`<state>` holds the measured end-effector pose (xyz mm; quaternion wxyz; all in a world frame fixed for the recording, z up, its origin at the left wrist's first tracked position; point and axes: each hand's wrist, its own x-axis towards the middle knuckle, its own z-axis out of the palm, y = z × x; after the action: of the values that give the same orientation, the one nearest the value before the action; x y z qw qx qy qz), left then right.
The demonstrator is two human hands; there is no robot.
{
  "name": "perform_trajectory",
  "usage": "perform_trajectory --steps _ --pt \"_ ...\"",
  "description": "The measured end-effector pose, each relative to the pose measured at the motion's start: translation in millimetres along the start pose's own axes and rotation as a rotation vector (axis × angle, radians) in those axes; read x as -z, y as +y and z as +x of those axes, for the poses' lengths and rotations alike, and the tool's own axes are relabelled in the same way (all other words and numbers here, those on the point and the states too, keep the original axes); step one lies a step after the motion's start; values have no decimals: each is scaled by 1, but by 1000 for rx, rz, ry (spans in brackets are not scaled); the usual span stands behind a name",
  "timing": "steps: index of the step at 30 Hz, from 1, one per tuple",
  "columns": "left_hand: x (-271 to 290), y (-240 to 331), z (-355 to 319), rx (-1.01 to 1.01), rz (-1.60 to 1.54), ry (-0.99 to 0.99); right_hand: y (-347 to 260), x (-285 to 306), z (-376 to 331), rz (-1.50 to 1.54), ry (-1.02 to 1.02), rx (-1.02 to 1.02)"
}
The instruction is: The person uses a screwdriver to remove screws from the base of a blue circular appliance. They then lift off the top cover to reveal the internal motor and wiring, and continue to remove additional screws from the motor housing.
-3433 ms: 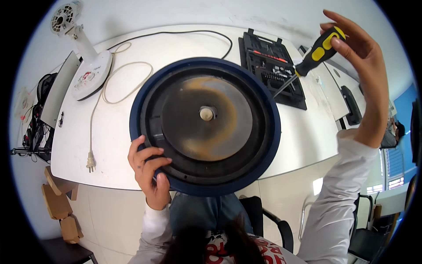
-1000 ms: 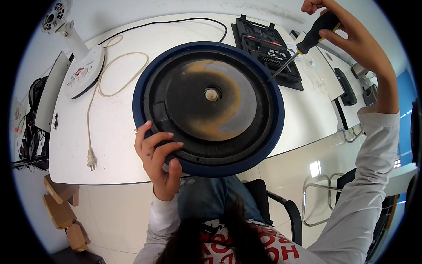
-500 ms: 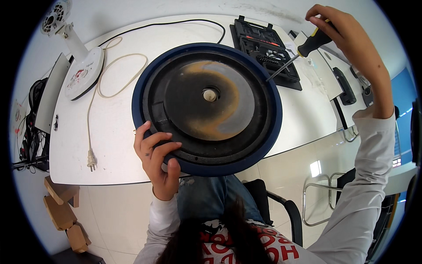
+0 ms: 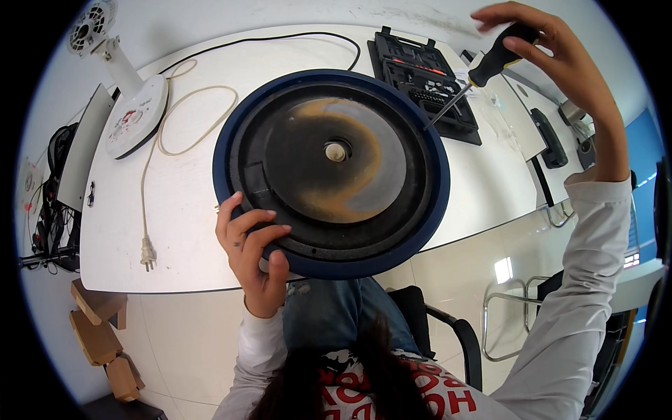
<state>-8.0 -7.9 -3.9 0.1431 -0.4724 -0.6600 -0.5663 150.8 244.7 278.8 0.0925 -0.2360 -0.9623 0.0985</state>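
A large round base (image 4: pixel 255 150) with a dark blue rim, a black inner ring and a grey, rust-stained metal disc (image 4: pixel 381 161) at its centre overhangs the table's front edge. My left hand (image 4: pixel 252 245) grips its lower-left rim, fingertips over the inner side. My right hand (image 4: pixel 553 52), raised at the upper right, holds a black-and-yellow screwdriver (image 4: pixel 490 66) loosely by the handle, with some fingers lifted off it. The screwdriver slants down to the left, and its tip meets the base's right side near the rim. What sits under the tip is too small to make out.
Behind the base lies an open black tool case (image 4: pixel 427 80) on the white table (image 4: pixel 189 224). A white fan stand (image 4: pixel 136 122) is at the left, with a beige plug cord (image 4: pixel 143 210) nearby. A black chair armrest (image 4: pixel 465 350) is at the lower right.
My right hand's fingers have loosened and spread around the screwdriver handle, and the handle has tilted slightly. The tip stays at the same spot. My left hand keeps its grip.
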Motion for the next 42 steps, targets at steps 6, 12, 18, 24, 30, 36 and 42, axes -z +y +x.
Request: perform_trajectory --steps 6,12,18,24,30,36,42 --pt "2 1 0 1 12 4 17 -12 1 78 69 428" --pt "1 1 0 5 7 1 5 -24 -1 -257 196 -101" --pt "1 1 0 2 1 -2 42 -18 -4 -775 300 14" --pt "1 0 1 -8 -15 -15 16 -4 -8 -478 33 217" --pt "5 -1 -1 -4 12 -9 4 -13 -5 -359 89 243" --pt "3 1 1 -5 4 -14 -6 -7 -9 -50 31 261" --pt "2 0 0 -1 9 -11 1 -2 -8 172 -57 214"
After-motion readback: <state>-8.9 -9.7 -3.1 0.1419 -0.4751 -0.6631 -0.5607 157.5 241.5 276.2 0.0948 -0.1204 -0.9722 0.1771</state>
